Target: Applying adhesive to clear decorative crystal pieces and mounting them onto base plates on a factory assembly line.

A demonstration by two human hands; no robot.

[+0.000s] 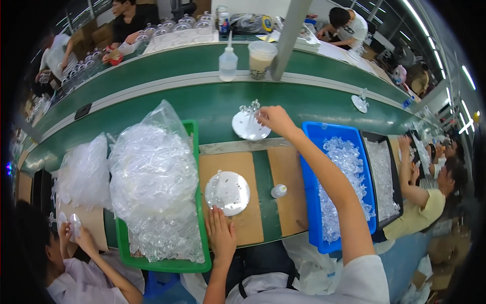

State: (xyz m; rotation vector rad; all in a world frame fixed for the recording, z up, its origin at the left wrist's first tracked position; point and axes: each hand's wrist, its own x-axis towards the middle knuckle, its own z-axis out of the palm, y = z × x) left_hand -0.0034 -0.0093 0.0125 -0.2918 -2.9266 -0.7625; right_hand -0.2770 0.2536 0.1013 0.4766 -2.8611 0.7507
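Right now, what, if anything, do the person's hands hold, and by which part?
The right hand is at the clear piece on the far disc, right side; grip cannot be told. The left hand holds nothing.

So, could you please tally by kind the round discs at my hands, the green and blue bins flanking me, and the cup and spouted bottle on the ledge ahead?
Round discs: 2 (near disc, far disc)
Bins: 2 (green bin, blue bin)
Cup: 1
Spouted bottle: 1
Total: 6
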